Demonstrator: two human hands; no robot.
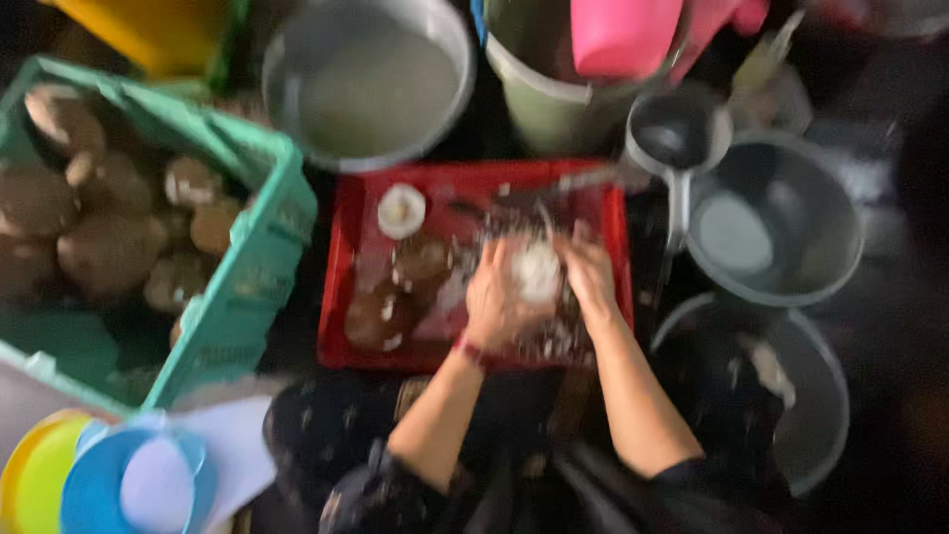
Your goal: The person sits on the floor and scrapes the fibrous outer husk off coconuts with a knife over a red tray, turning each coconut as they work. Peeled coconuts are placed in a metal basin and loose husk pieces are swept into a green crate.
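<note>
Your left hand (494, 302) and right hand (588, 272) meet over the right half of the red crate (341, 297). Both are curled around a pale, round peeled coconut (537, 272). It sits between the palms, left hand cupping it from below and the side, right hand pressed on its far side. The frame is blurred, so you cannot tell whether the right fingers also pinch a tool. The lump looks roughly round, with no clear long axis. It lies dead centre between the hands, neither one nearer.

Left of the hands in the crate: two brown husked pieces (381, 316) and a small white one (401, 210) near the far left corner. White scraps lie scattered under the hands.

Further left, a green crate (252, 287) holds brown coconuts (104, 247). Beyond the red crate stands a metal pot (371, 84). To the right, a grey basin (776, 218).
</note>
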